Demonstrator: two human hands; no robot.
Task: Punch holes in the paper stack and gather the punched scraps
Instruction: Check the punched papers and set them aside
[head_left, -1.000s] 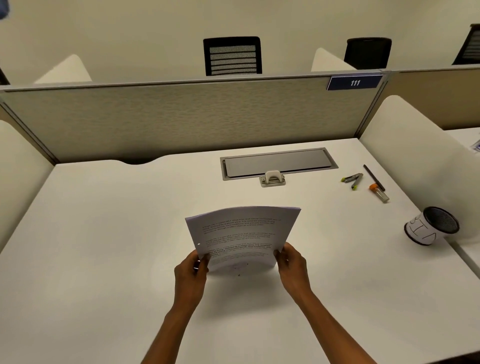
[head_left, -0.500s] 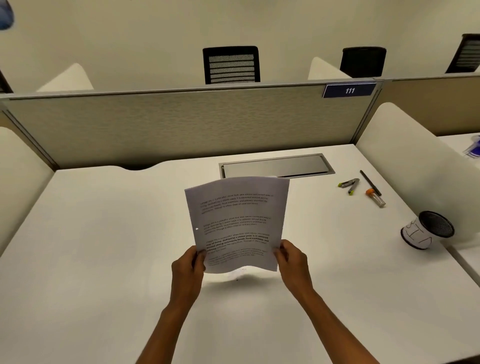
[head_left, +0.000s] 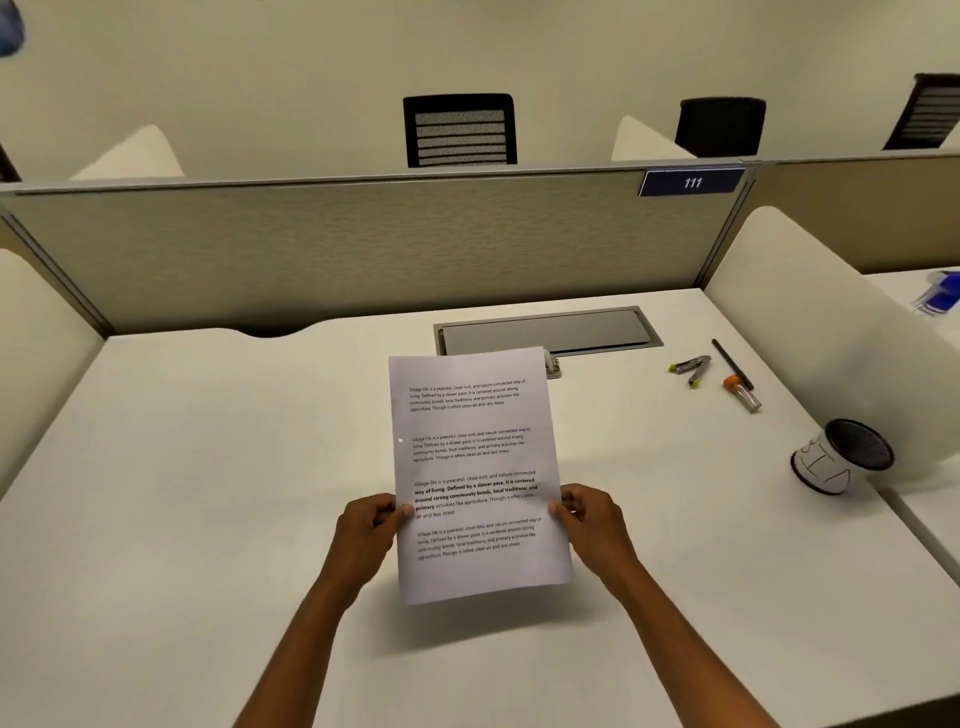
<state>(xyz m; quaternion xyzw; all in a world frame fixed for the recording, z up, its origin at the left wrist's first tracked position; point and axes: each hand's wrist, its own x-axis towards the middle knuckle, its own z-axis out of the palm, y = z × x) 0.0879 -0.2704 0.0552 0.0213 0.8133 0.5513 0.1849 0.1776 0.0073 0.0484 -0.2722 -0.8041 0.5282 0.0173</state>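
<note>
Both your hands have raised the paper stack (head_left: 478, 473) upright, higher above the desk (head_left: 182, 493); left hand (head_left: 366, 530) and right hand (head_left: 592, 525) pinch its side edges, thumbs in front.

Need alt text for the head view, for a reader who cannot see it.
Both hands, left hand and right hand, hold a printed paper stack upright above a white desk. A hole punch peeks out behind it.

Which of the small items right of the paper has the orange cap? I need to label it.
The clear tube with the orange cap, nearest the person; the black pen and grey green-tipped tool lack orange.
</note>
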